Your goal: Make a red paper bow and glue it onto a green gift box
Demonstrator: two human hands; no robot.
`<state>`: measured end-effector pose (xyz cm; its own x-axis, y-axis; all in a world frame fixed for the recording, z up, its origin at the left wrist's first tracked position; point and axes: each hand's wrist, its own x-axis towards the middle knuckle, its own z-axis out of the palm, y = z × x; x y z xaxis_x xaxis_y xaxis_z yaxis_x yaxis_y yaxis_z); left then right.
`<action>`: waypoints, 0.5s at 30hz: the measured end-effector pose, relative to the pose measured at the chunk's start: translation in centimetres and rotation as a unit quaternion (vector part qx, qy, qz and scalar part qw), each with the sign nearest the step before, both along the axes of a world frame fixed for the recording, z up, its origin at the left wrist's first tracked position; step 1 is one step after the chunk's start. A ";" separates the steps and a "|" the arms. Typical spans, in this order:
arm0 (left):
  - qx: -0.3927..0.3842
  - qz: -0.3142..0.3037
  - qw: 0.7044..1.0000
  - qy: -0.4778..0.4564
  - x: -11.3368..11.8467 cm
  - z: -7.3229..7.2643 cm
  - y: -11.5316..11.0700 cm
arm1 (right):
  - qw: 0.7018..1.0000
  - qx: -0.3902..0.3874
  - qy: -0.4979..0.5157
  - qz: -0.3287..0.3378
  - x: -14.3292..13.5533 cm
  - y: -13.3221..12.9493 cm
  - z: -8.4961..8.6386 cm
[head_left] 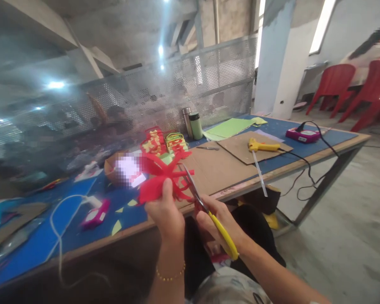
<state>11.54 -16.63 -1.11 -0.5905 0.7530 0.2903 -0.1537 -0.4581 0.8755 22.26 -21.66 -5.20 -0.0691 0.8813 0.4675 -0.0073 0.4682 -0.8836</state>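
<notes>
My left hand pinches a piece of red felt-like material cut into several strips that fan outward. Its thumb lies on top of the red piece. In my right hand is a pair of scissors with yellow handles. The scissor blades point up and left, beside the right-hand strips; I cannot tell whether they touch them. Both hands are above the table's front edge, over my lap.
On the blue table lie a cardboard sheet, a yellow glue gun with a cable, green sheets and a pink power socket. Two bottles stand behind. Another socket is at left. A person sits beyond red chairs.
</notes>
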 end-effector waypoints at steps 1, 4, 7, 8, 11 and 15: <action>-0.008 -0.026 1.000 -0.015 -0.1 0.3 -0.3 | 1.000 -0.002 0.001 -0.001 0.1 0.0 -0.1; -0.016 -0.106 0.993 -0.045 -0.3 1.3 -1.2 | 1.000 -0.025 0.002 0.009 0.5 0.3 -0.6; -0.015 -0.135 0.989 -0.057 -0.6 1.9 -1.7 | 0.998 -0.047 -0.005 0.045 1.3 0.3 -0.8; -0.014 -0.122 0.990 -0.063 -0.6 1.9 -1.7 | 0.997 -0.051 -0.013 0.064 1.5 0.1 -0.8; -0.011 -0.059 0.996 -0.063 -0.6 1.7 -1.5 | 0.991 -0.065 -0.024 0.116 2.1 -0.3 -0.8; 0.017 -0.019 1.000 -0.011 -0.9 1.6 -1.1 | 0.989 -0.080 -0.024 0.125 2.2 -0.6 -1.1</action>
